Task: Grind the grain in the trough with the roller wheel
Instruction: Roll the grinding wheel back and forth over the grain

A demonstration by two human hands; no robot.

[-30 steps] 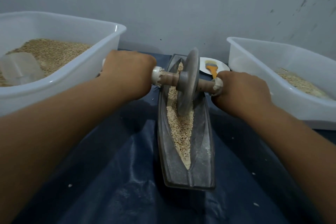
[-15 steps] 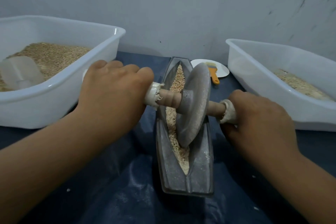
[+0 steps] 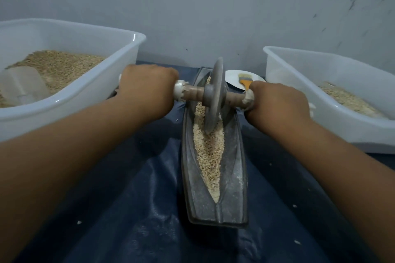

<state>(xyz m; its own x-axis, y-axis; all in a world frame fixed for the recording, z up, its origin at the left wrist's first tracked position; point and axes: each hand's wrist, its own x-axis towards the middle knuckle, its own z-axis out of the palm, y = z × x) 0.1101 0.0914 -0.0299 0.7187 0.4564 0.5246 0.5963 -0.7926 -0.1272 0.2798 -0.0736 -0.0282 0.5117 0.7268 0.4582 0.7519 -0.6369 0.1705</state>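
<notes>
A grey boat-shaped trough (image 3: 213, 205) is laid lengthwise on a dark blue sheet (image 3: 128, 209), and pale grain (image 3: 210, 156) is held along its groove. The roller wheel (image 3: 213, 96) is stood upright in the grain towards the far end, its axle grasped by the left hand (image 3: 145, 92) and the right hand (image 3: 277, 102), each clenched round one end. Grain and a clear scoop (image 3: 21, 85) are held in the left white tub (image 3: 85, 96); less grain is seen in the right tub (image 3: 299, 74). Since half a second ago the wheel has been rolled away from the near end and straightened. A white plate (image 3: 233, 79) carrying an orange-handled brush (image 3: 245, 81) is partly hidden behind the wheel and right hand.
</notes>
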